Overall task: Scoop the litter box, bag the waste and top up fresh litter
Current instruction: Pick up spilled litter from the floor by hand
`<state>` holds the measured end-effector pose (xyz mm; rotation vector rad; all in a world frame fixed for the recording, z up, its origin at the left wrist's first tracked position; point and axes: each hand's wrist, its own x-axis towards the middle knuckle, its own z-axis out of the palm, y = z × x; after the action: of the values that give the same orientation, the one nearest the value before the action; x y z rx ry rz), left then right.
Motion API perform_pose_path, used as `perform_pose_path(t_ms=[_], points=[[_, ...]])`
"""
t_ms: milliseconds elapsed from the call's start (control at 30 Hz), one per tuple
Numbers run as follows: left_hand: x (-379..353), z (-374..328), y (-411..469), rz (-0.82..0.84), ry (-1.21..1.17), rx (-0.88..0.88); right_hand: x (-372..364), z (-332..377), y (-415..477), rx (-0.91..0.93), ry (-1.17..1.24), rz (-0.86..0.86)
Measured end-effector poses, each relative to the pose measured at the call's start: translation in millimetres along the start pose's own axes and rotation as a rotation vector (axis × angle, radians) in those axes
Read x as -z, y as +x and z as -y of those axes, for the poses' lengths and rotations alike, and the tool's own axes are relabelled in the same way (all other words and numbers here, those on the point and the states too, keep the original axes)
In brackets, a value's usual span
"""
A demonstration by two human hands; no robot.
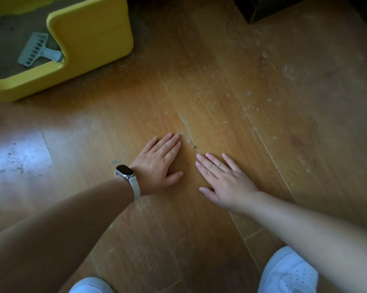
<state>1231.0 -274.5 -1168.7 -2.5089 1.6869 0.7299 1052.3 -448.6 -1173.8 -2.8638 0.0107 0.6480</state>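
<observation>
A yellow litter box (89,34) stands at the top left, filled with brown litter (7,41). A pale blue slotted scoop (37,50) lies in the litter, its handle against the box's inner wall. My left hand (159,163), with a watch on its wrist, lies flat on the wooden floor (241,85), fingers straight. My right hand (224,180) lies flat beside it, fingers straight and slightly spread. A small heap of spilled litter grains (193,146) sits on the floor just beyond the fingertips of both hands. Neither hand holds anything.
Loose litter grains and dusty smears (201,98) are scattered over the floor from the box toward the right. A dark piece of furniture (269,7) stands at the top edge. My white shoes (288,273) show at the bottom, with a bright light patch at the left.
</observation>
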Motion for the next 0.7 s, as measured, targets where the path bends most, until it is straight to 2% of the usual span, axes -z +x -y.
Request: perform_pose_path(t_ms=[300, 400, 500, 700], points=[[-16.8, -16.7, -23.4, -0.023, -0.033, -0.026, 22.1, 3.5, 29.0, -0.035, 0.056, -0.063], [-15.0, -22.9, -19.5, -0.016, -0.045, -0.016, 29.3, -4.4, 29.2, -0.100, 0.082, -0.081], [-14.1, -35.9, -9.8, -0.016, -0.046, 0.011, 36.6, -14.2, 34.7, -0.137, 0.081, -0.019], [-13.7, -49.4, 9.5, -0.058, -0.075, 0.127, 42.9, -22.2, 40.3, -0.063, 0.110, 0.095]])
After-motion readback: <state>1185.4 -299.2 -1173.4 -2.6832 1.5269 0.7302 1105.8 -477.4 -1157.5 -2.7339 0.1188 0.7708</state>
